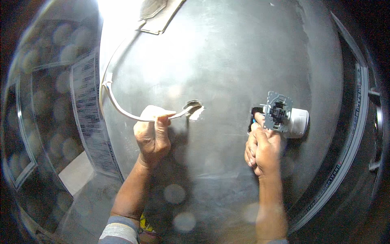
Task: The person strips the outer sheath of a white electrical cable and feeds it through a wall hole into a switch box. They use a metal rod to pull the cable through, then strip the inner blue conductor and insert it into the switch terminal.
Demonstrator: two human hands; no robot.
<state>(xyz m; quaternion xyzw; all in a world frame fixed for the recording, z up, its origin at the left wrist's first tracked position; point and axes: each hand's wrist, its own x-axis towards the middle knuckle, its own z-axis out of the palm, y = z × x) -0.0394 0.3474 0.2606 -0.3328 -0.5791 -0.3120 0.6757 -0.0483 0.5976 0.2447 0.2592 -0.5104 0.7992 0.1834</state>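
Note:
My left hand (153,132) pinches a white cable (124,115) between thumb and fingers. The cable's end goes into a ragged hole (194,106) in the grey wall, just right of my fingertips. My right hand (263,151) is closed at a dark opening (257,110) in the wall, its fingertips round a thin blue wire (254,120). Directly above that hand, a wall-device insert (278,112) with a grey metal mounting frame stands out of the opening, its white round part (300,121) facing right. How it is attached is hidden behind the fingers.
A pale angular fixture (160,18) is at the top, with the cable running up toward it past a small clip (108,78). A printed sheet (87,110) hangs at the left. Along the right, a light frame strip (353,134) borders a dark area.

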